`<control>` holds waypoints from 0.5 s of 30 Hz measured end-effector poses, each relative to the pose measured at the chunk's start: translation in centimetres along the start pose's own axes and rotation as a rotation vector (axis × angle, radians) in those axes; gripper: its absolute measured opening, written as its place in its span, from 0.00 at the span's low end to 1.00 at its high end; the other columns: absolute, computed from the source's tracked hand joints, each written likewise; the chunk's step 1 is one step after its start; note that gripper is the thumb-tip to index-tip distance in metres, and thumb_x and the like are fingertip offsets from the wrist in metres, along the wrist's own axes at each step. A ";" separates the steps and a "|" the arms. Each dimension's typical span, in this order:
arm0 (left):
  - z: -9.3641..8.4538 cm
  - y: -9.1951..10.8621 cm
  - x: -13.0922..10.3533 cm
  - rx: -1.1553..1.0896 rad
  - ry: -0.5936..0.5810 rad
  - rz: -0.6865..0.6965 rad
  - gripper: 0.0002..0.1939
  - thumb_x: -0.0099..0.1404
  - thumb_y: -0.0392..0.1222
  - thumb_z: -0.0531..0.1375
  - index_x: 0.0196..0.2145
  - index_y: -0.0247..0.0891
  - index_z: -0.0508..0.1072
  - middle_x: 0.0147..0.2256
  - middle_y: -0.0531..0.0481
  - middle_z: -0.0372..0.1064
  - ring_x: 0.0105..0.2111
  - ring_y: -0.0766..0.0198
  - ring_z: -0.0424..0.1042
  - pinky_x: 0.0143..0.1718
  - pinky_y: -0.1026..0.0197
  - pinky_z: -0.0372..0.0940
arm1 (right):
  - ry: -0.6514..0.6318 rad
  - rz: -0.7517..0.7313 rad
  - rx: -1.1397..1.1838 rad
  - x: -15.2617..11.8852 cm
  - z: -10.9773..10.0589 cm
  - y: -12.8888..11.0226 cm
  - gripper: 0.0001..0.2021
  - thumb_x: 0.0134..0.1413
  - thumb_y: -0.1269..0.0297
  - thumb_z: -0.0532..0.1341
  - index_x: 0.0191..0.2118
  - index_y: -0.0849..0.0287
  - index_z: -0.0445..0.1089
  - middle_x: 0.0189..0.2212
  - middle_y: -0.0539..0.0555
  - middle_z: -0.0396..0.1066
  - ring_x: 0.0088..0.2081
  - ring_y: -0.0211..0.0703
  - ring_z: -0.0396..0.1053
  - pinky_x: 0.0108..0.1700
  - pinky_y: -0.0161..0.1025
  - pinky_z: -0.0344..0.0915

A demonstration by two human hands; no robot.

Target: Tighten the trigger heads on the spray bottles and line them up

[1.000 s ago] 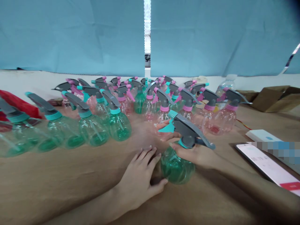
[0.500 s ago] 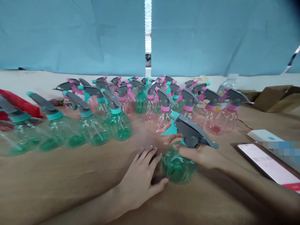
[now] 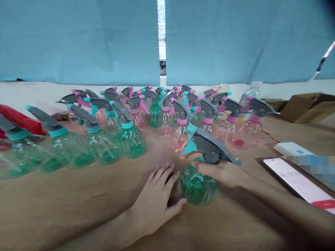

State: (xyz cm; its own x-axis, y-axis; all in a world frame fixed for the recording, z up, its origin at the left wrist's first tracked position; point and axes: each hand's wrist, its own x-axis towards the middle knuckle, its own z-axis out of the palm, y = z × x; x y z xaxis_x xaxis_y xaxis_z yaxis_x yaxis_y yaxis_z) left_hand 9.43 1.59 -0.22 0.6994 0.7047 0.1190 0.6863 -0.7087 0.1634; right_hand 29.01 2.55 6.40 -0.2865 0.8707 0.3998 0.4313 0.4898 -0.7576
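A green spray bottle [image 3: 199,188] with a grey and turquoise trigger head stands in front of me, its head pointing left and away. My right hand [image 3: 214,172] is wrapped round its neck, with fingers near the turquoise trigger. Flat on the table just left of that bottle lies my left hand [image 3: 157,198], fingers spread and holding nothing. Its thumb points toward the bottle's base. Ahead and to the left is a row of green spray bottles [image 3: 133,143]. Pink spray bottles [image 3: 180,136] stand beyond my right hand.
On the right a phone [image 3: 293,177] showing a timer lies beside a white box [image 3: 293,150]. Behind them are an open cardboard box [image 3: 300,108] and a clear bottle [image 3: 251,92]. Red material [image 3: 23,120] lies at the left. A blue curtain [image 3: 78,42] hangs behind the brown table [image 3: 78,209].
The view has shifted slightly, so background things sit a little further left. Both hands keep their places, and the right one still grips the green spray bottle.
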 end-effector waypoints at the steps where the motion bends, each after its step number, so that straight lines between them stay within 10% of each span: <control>1: 0.0 0.0 0.0 -0.001 0.001 0.001 0.29 0.63 0.54 0.55 0.55 0.33 0.63 0.58 0.37 0.55 0.58 0.47 0.52 0.56 0.42 0.51 | -0.016 0.020 0.064 0.0 0.0 0.0 0.16 0.40 0.69 0.53 0.37 0.50 0.70 0.29 0.49 0.73 0.36 0.43 0.73 0.36 0.38 0.73; 15: 0.0 -0.1 0.1 0.007 0.004 -0.002 0.30 0.63 0.54 0.56 0.56 0.32 0.60 0.59 0.36 0.54 0.58 0.47 0.53 0.56 0.43 0.51 | -0.070 -0.013 0.263 0.2 0.4 0.4 0.31 0.41 0.79 0.53 0.53 0.46 0.61 0.52 0.48 0.66 0.44 0.43 0.71 0.43 0.39 0.72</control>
State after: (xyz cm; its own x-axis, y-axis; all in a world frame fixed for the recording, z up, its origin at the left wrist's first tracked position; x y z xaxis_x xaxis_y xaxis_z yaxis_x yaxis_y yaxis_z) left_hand 9.41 1.69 -0.24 0.6971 0.7063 0.1228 0.6892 -0.7074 0.1565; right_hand 28.77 2.92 5.98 -0.3533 0.8547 0.3803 0.1925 0.4643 -0.8645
